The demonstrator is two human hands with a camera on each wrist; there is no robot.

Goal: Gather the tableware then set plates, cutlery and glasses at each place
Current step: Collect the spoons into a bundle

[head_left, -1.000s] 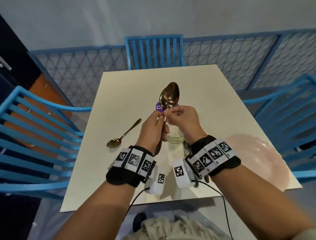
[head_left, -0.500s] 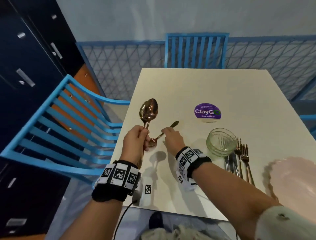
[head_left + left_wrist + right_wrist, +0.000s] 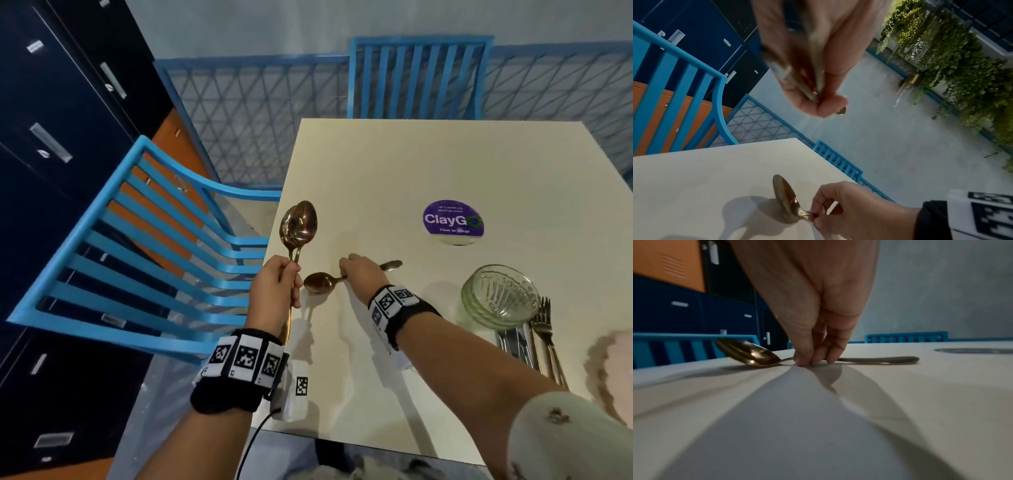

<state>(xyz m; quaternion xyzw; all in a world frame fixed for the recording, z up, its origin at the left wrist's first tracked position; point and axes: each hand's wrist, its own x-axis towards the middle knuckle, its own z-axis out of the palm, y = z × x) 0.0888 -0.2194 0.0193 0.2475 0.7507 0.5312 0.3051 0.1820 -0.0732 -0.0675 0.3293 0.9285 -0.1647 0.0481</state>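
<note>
My left hand grips the handles of two gold spoons and holds them upright above the table's left edge; the same handles run blurred through that fist in the left wrist view. A third gold spoon lies on the cream table. My right hand pinches its handle near the bowl, with the fingertips down on the tabletop. The spoon still rests on the table, its handle end pointing right.
Right of my right arm stand stacked glass bowls, with forks and knives beside them. A pale pink plate sits at the right edge. A purple ClayGo sticker marks the table. Blue chairs stand left and far.
The view swung left. My right hand left the spoons held in my left hand, reached down to the spoon on the table and now pinches its handle.
</note>
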